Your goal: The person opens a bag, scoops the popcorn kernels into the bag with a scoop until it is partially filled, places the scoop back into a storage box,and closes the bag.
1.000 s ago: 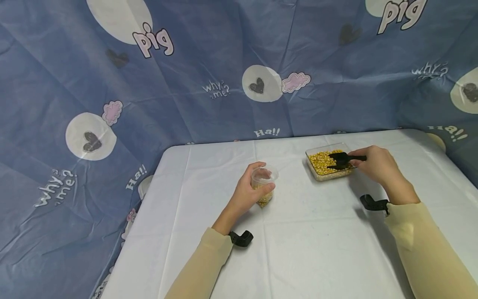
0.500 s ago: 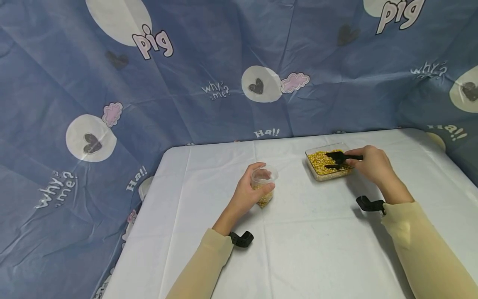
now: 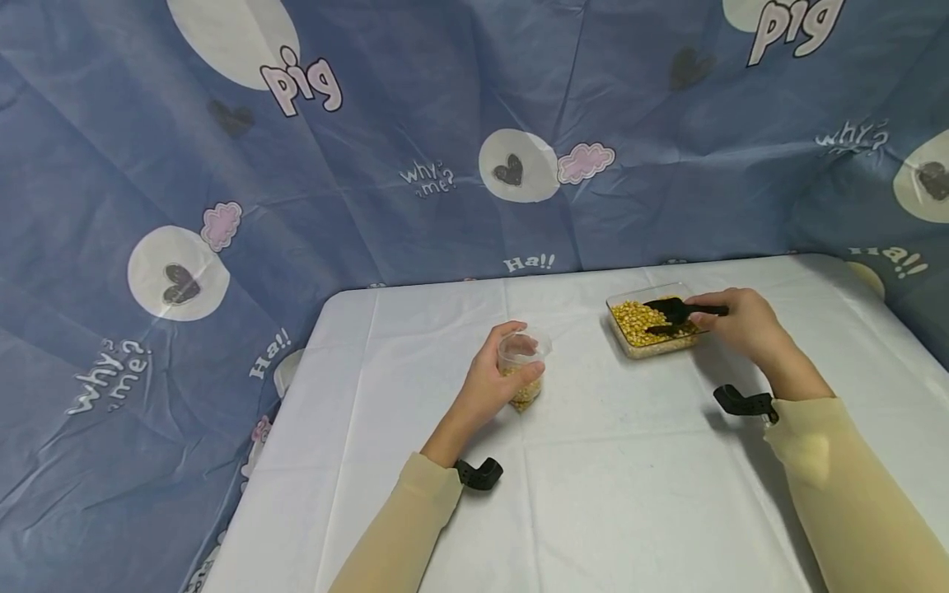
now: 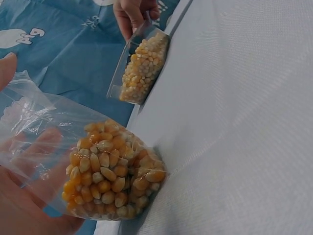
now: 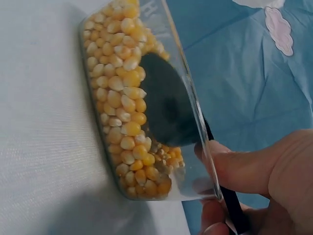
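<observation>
My left hand [image 3: 493, 375] grips a clear plastic zip bag [image 4: 54, 115] around its upper part, with fingers and thumb on opposite sides. The bag stands on the table with its mouth spread, and corn kernels [image 4: 112, 171] fill its lower part. At the right, my right hand [image 3: 741, 325] pinches the handle of a small black scoop [image 3: 675, 309] between thumb and fingers. The scoop's blade [image 5: 166, 105] sits among the corn kernels [image 5: 120, 98] in a clear rectangular container [image 3: 630, 350], seen through its side wall in the right wrist view.
A white cloth covers the table [image 3: 623, 494]. Behind it hangs a blue printed curtain [image 3: 415, 231], close to the table's back edge. Each wrist carries a black camera mount, the left one [image 3: 482, 473] low over the cloth.
The right hand and scoop have shifted slightly left within the container, then back right, with the blade staying in the kernels. The left hand and the bag have kept their place.
</observation>
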{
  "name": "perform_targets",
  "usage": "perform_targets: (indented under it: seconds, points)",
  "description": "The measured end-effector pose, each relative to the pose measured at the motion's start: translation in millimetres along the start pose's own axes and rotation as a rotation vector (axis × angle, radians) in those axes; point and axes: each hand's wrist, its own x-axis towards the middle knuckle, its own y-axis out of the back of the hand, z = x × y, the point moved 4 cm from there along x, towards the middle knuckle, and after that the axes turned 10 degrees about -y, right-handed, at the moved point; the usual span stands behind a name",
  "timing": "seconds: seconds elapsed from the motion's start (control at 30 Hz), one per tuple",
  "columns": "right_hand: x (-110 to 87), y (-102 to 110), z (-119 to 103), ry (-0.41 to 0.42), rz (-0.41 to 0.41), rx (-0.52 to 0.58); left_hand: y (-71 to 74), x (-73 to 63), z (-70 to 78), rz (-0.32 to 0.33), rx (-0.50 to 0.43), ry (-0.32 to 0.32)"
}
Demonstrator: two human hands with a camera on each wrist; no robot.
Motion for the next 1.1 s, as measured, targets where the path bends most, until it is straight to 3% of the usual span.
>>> perform_targets:
  seconds: [0.27, 1.1]
  points:
    - [0.7, 2, 5, -0.033, -0.054, 0.074, 0.4, -1.4, -1.7, 0.001, 0.014, -0.01]
    - [-5.0, 18, 3, -0.079, -0.035, 0.174, -0.2, -0.7, -0.3, -0.003, 0.007, -0.017]
